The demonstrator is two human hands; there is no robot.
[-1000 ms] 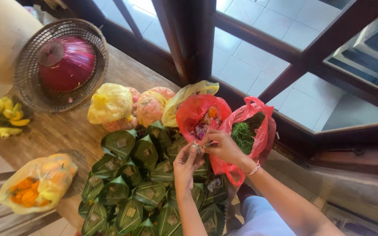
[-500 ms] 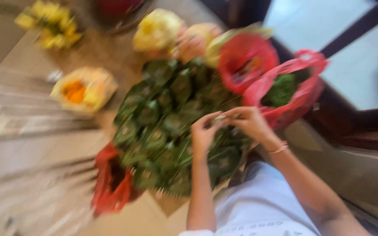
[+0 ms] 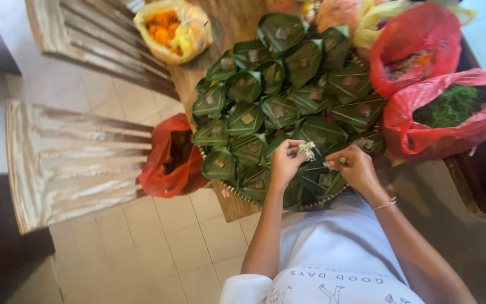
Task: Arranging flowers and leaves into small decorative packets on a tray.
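The left hand (image 3: pixel 284 163) curls its fingers around a small pale tuft of flower bits (image 3: pixel 307 148), pinched at the fingertips just above the pile of folded green leaf cups (image 3: pixel 279 110). The right hand (image 3: pixel 355 168) is nearly closed, thumb and forefinger nipping a tiny light scrap (image 3: pixel 328 165) whose kind is too small to tell; a thin pink bracelet (image 3: pixel 385 204) circles its wrist. The two hands sit close together, almost touching, over the near edge of the pile.

The leaf cups lie packed and overlapping on a round woven tray (image 3: pixel 237 191), each with a small pale square at its centre. The tray rests on a wooden table (image 3: pixel 237 209) whose corner shows beneath it.

Right of the pile, a red plastic bag holding shredded green leaves (image 3: pixel 448 107) lies open, and just behind it a second red plastic bag with mixed pink and orange petals (image 3: pixel 414 48). At the far side a clear yellowish bag of orange marigolds (image 3: pixel 172 28) rests on the table. Left of the tray, a crumpled red bag (image 3: pixel 170 157) sits against a slatted wooden chair (image 3: pixel 68 163).
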